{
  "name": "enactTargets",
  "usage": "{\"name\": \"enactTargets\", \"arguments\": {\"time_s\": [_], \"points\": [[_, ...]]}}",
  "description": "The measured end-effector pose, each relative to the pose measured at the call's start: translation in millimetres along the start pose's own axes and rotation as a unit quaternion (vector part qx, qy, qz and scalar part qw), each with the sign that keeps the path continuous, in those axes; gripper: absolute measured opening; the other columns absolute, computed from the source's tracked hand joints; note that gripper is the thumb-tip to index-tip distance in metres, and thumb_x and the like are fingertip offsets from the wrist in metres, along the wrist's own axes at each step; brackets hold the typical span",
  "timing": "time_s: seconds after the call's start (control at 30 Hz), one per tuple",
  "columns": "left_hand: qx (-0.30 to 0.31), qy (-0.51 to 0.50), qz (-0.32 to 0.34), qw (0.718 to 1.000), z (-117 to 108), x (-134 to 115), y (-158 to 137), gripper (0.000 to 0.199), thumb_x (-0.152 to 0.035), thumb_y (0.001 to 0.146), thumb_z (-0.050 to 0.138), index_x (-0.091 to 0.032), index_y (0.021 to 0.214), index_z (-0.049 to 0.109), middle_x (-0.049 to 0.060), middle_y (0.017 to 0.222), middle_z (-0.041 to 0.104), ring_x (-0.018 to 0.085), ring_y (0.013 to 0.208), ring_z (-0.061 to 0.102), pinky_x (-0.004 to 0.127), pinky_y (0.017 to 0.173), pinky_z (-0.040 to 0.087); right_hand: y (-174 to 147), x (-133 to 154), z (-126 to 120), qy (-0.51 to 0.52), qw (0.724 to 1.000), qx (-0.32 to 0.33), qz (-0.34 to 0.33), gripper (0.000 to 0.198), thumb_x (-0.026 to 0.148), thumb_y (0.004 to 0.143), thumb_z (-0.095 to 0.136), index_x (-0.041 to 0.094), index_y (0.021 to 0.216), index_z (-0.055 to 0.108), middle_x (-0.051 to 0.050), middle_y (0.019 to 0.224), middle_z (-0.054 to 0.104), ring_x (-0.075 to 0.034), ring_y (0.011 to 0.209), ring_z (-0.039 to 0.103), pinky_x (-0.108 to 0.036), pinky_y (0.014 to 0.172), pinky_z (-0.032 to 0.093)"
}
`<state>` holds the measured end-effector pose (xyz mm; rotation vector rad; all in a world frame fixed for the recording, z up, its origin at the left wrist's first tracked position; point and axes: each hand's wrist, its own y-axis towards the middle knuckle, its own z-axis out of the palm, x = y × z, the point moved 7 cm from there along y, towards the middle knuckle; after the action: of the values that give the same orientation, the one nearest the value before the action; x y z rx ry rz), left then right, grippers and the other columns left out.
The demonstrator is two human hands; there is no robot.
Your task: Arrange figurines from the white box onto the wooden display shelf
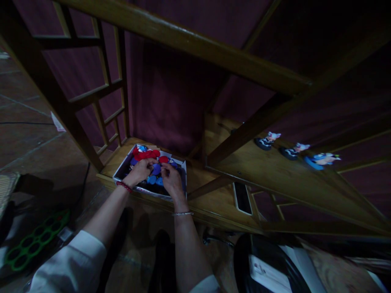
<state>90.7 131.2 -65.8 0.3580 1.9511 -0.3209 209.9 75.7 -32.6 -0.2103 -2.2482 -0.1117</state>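
Shallow white-rimmed box (pixel 184 176) on a smooth wooden shelf (pixel 210 200), filled with rounded red, blue and purple pieces (pixel 156 169). Inside, the left hand (pixel 141 171) and right hand (pixel 172 179) curl narrowly; I cannot tell whether either grips anything. Lattice (pixel 102 87) stands left, figurines (pixel 295 151) right; a thick beam (pixel 189 42) crosses the far side.
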Motion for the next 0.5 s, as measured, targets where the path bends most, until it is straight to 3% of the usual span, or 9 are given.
{"name": "enactTargets", "arguments": {"time_s": [0.33, 0.5], "points": [[0.027, -0.095, -0.019, 0.995, 2, -10, -5, 0.034, -0.015, 0.074, 0.044, -0.013, 0.106, 0.055, -0.001, 0.065, 0.052, 0.007, 0.05, 0.048, 0.019, 0.05, 0.044, 1, -3, 3, -0.012, 1.0, 0.015, 0.01, 0.027, 0.022, 0.079, 0.05, 0.019, 0.104, 0.059, -0.004, 0.097, 0.065, -0.013, 0.088, 0.059, -0.025, 0.081, 0.044], [0.057, -0.111, -0.013, 0.992, 5, -21, -10, 0.034, -0.015, 0.073, 0.044, -0.012, 0.105, 0.055, 0.0, 0.071, 0.055, 0.006, 0.052, 0.048, 0.018, 0.052, 0.043, 2, -6, 5, -0.004, 1.0, 0.018, 0.017, 0.029, 0.021, 0.078, 0.05, 0.02, 0.106, 0.057, -0.004, 0.104, 0.063, -0.013, 0.094, 0.058, -0.025, 0.085, 0.042]]}}
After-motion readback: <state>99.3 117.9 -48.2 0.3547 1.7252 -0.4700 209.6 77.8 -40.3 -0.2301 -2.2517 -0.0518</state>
